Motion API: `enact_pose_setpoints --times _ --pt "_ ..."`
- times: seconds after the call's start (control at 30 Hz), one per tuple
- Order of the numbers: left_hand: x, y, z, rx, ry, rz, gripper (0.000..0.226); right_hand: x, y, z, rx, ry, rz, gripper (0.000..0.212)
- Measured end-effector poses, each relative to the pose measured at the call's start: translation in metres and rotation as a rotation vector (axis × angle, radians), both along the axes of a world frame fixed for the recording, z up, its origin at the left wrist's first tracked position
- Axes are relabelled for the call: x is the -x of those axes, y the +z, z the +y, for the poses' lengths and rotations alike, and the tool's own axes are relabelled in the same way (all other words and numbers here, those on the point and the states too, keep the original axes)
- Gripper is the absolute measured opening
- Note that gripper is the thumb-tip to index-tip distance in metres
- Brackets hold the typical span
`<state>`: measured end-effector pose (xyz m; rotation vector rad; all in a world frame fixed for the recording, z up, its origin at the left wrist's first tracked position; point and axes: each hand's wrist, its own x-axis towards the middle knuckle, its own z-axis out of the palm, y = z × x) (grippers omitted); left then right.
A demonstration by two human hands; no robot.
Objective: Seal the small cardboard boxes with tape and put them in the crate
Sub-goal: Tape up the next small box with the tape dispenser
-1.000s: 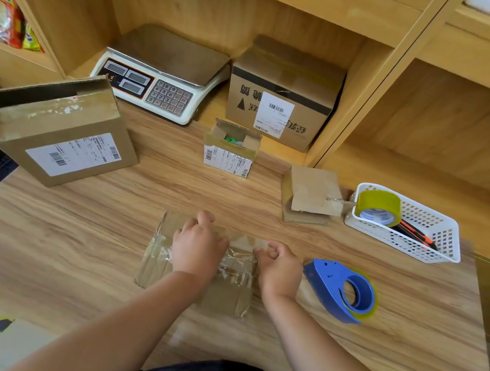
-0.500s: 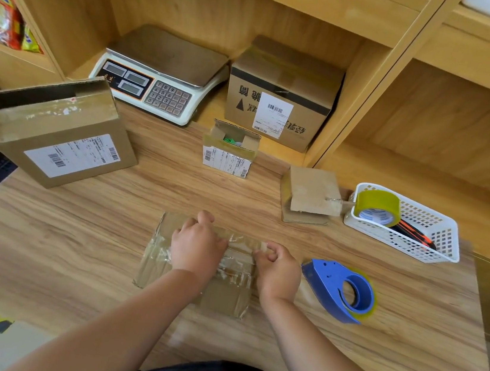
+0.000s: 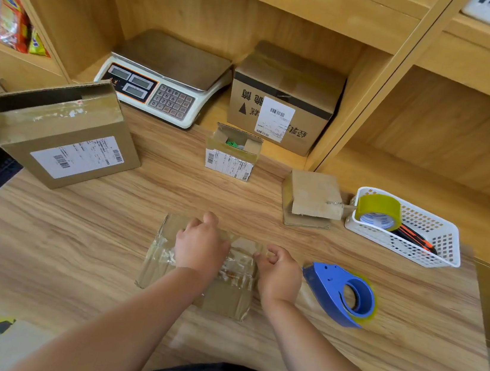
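Pressing down on the small cardboard box (image 3: 222, 299), the left hand (image 3: 200, 251) lies across its top with fingers bent over the far edge, its grip clamped on the cardboard. The right hand (image 3: 280, 275) is tucked in at the box's right edge, fingers curled tight and pinching there; whether that grip has tape or cardboard between the fingertips, I cannot tell. The box lies flat on the wooden surface (image 3: 74, 240), right in front of the person, with wrinkled clear tape glinting across its top. Just to the right of the right hand, a blue tape dispenser (image 3: 338, 294) rests on its side, apart from the fingers. Farther back on the right stands a white basket (image 3: 443, 252) with a yellowish tape roll (image 3: 379, 210) propped inside. Touching the basket's left side is a brown box (image 3: 313, 200) with a flap lying loose over it. Behind the hands, in the middle, a little open box (image 3: 231, 158) shows a barcode label and something green inside. Off to the left sits a large open box (image 3: 63, 136), tilted. At the back, in the shelf bay, a weighing scale (image 3: 164, 81) sits beside a closed labelled carton (image 3: 283, 100).
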<state>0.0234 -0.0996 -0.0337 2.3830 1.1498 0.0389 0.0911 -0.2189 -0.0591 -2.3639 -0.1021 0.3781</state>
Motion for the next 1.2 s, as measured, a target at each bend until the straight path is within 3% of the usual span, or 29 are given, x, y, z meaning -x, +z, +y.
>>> enact_pose_setpoints --times 0.2,0.3,0.37,0.43,0.5,0.57,1.0,1.2 --pt "0.002 0.006 0.009 0.036 -0.040 0.030 0.039 0.000 0.002 -0.001 -0.005 0.005 0.017 0.034" --pt "0.007 0.003 0.011 -0.109 -0.106 0.020 0.036 0.000 0.001 -0.001 -0.008 0.011 0.025 0.033" --pt "0.013 -0.001 0.006 -0.236 -0.259 -0.026 0.043 0.000 0.001 -0.001 -0.002 0.015 0.032 0.034" --pt "0.018 -0.008 -0.005 -0.213 -0.542 -0.087 0.048 0.000 0.001 -0.001 0.013 0.020 0.032 0.034" --pt "0.023 -0.013 -0.018 -0.178 -0.815 -0.028 0.059 -0.001 0.000 -0.002 0.023 0.027 0.032 0.033" --pt "0.025 -0.017 -0.025 -0.184 -0.906 0.063 0.077 -0.002 0.000 -0.003 0.030 0.036 0.026 0.032" --pt "0.035 -0.034 -0.004 -0.223 -0.792 0.071 0.084 0.002 -0.009 -0.003 0.017 0.068 -0.032 0.032" --pt "0.044 -0.043 0.007 -0.327 -0.672 0.084 0.063 0.003 -0.011 -0.003 0.019 0.069 -0.056 0.031"
